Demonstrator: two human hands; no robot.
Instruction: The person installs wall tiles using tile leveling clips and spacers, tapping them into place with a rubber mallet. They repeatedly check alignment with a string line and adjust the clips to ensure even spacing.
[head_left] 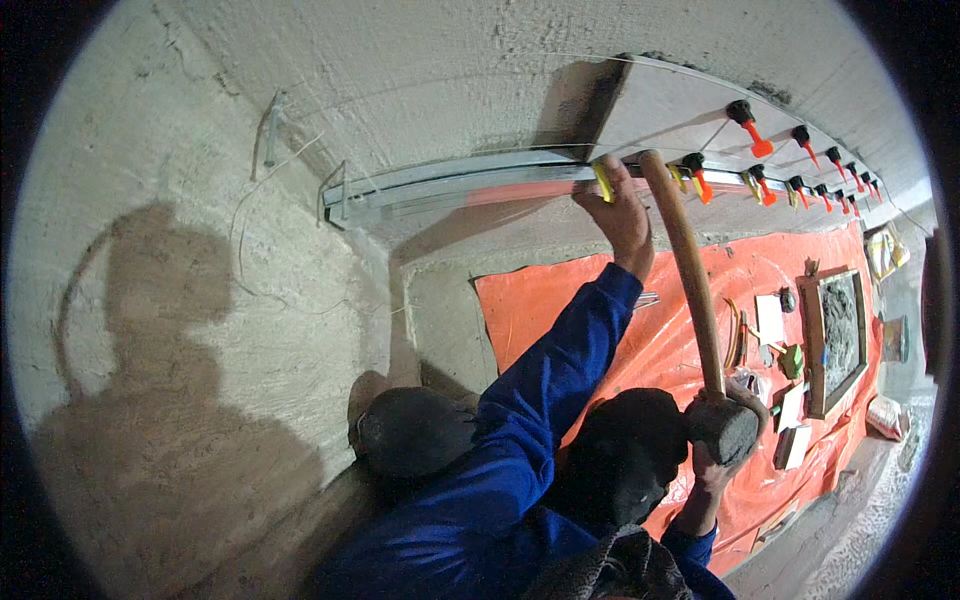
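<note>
My left hand (620,215) reaches up in its blue sleeve to the metal rail (450,168) along the wall, pinching a small yellow piece (603,176) there. My right hand (717,470), lower right, grips the head of a rubber mallet (726,433); its wooden handle points upward, its end by the rail just right of my left hand. Above the rail, large pale tiles (660,100) carry rows of black-and-red levelling fasteners (752,135), with some yellow pieces among the lower ones. A pinkish strip runs under the rail.
An orange sheet (530,310) covers the floor below, holding a mortar tray (840,330), tools and small pieces. A bare plastered wall (180,160) with my shadow stands left, a metal bracket (270,135) on it. Dark rounded shapes (415,430) sit beneath my arms. Bags stand at the right.
</note>
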